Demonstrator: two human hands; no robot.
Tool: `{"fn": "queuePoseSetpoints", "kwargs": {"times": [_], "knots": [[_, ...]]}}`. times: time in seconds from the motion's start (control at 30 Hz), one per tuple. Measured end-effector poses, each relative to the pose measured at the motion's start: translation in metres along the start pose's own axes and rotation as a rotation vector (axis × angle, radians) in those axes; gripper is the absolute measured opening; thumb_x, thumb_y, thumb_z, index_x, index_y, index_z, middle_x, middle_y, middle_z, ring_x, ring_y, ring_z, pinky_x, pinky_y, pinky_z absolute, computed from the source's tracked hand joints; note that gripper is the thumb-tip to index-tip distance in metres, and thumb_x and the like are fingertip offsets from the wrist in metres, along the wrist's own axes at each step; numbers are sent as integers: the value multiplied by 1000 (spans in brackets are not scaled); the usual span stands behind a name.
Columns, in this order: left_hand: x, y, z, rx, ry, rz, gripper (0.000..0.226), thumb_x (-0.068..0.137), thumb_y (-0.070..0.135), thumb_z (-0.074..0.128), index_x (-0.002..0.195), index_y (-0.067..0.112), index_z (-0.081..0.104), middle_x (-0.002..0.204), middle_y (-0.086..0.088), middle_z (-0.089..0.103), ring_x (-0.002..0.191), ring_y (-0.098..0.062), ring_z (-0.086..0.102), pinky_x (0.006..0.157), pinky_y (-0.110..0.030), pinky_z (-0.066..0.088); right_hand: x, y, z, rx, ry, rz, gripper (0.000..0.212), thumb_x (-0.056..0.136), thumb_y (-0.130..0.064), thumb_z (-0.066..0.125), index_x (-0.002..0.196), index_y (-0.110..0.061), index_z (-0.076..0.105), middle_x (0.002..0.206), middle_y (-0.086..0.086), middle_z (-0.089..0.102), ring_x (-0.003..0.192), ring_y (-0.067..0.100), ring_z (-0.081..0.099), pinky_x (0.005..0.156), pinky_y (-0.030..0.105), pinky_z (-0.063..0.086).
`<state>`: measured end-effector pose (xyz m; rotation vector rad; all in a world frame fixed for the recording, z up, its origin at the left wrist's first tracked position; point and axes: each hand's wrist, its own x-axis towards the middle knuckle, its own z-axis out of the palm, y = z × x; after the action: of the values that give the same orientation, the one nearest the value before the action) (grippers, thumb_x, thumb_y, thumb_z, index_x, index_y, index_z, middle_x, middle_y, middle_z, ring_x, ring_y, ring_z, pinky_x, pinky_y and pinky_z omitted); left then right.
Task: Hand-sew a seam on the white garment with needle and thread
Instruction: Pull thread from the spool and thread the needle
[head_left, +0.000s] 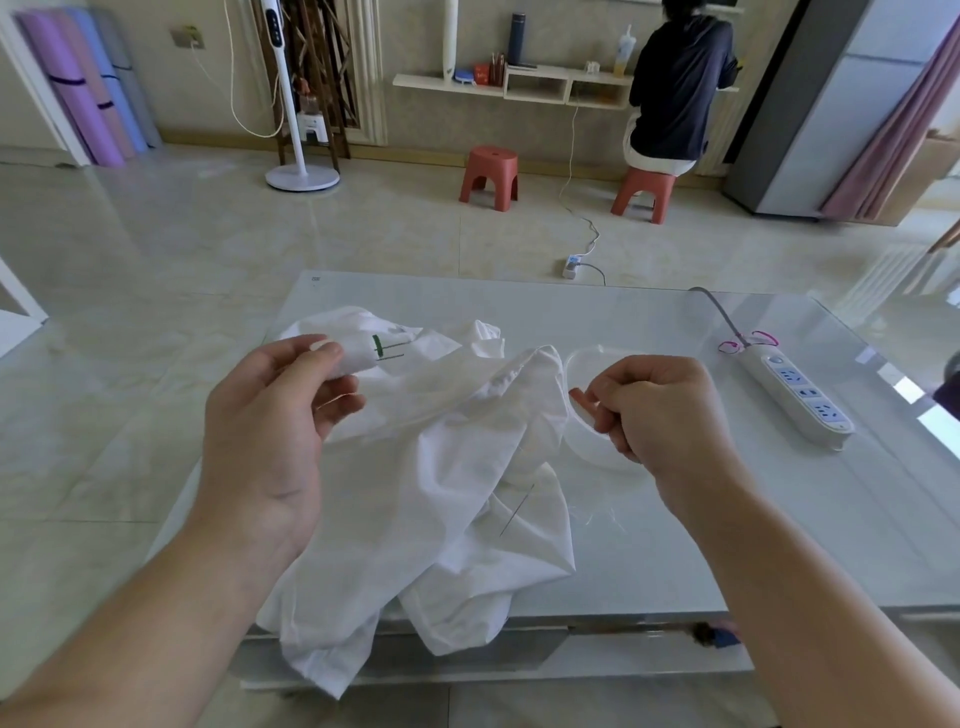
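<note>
Glass tabletop (649, 322) fills the middle of the frame, and the white garment (441, 467) lies crumpled across it from centre to lower left, one corner hanging over the near edge

Left of centre, the left hand (270, 415) pinches a rolled bit of the cloth, thumb and fingertips together on the fold beside a small green embroidered mark (384, 347). Right of centre, the right hand (660, 410) is curled tight, its fingers closed on a small orange-pink object (584, 402); what that object is cannot be told. Behind that hand sits a clear round container (587, 364), and further right a white power strip (800, 395) lies along the table

Lower centre, the needle (517, 512) rests loose on the cloth, slanting, in neither hand. Fine thread strands (597, 514) lie just right of it on the glass; whether one runs through the needle's eye is too small to tell

Judging by this, stitching is not under way and the step is getting needle and thread ready. To do it well, the right hand should put down what it holds, then lift the needle by its shaft without dragging the fabric. The left hand would do better to flatten the seam line and hold it taut, since a rolled fold gives uneven stitches. Loose thread on glass slides and tangles easily, so draw it straight first
</note>
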<state>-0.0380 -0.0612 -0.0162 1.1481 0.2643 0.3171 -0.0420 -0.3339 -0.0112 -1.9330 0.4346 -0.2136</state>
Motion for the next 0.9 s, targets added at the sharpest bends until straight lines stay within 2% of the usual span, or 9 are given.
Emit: {"fn": "queuePoseSetpoints", "kwargs": {"times": [0.1,0.17,0.27,0.33,0.47,0.57,0.67,0.77,0.9], "knots": [[0,1,-1,25,8,25,7,97,7,68,93,10,74,77,-2,75,67,-17,62,61,-26,54,-2,-3,-1,32,61,20,27,76,1,54,62,-14,73,54,4,64,74,49,71,63,44,53],[0,2,-1,-4,24,24,8,97,7,66,93,9,73,75,-1,73,65,-17,60,61,-26,53,-2,-5,-3,-24,15,50,26,77,-2,57,60,-13,73,59,7,69,73,46,72,60,39,47],[-1,2,-1,-55,20,8,5,98,7,67,96,6,72,80,-4,71,66,-18,62,64,-29,56,-6,-5,-3,-254,-215,100,23,86,-7,66,67,-11,78,69,7,77,51,12,64,54,30,41],[-1,2,-1,-67,4,1,5,98,7,67,98,4,72,81,-5,70,68,-19,63,66,-30,57,-9,-4,1,-400,-233,57,21,91,-13,66,79,-19,82,71,-3,78,55,-5,67,52,26,45],[-4,3,0,-62,-39,-6,7,98,6,66,96,5,73,83,-5,71,71,-21,63,67,-31,58,-12,-10,2,-361,51,-122,32,94,-14,58,84,-35,80,69,-12,75,43,15,67,40,22,46],[-8,4,1,-52,-88,-16,10,99,6,64,95,5,74,84,-6,72,71,-21,64,65,-31,58,-18,-16,7,-227,151,-234,37,90,-7,54,84,-35,78,89,-23,76,52,16,68,56,30,57],[-11,5,2,-36,-151,-22,12,100,5,61,102,1,73,86,-9,72,72,-22,63,65,-31,57,-32,-24,20,-36,-135,-275,52,91,2,54,110,-42,73,96,-19,78,48,16,65,49,22,46],[-15,4,4,-25,-199,-28,14,100,4,60,101,0,73,84,-10,72,72,-21,63,64,-30,57,-42,-23,38,-40,-473,-287,77,95,4,55,136,-62,52,97,-1,80,59,37,64,53,37,50],[-22,1,6,-2,-244,-40,17,101,6,59,105,0,75,88,-13,72,75,-22,65,67,-31,59,-47,-17,66,47,-664,-311,84,95,10,52,148,-55,45,137,-20,64,76,39,76,58,44,57]]}}
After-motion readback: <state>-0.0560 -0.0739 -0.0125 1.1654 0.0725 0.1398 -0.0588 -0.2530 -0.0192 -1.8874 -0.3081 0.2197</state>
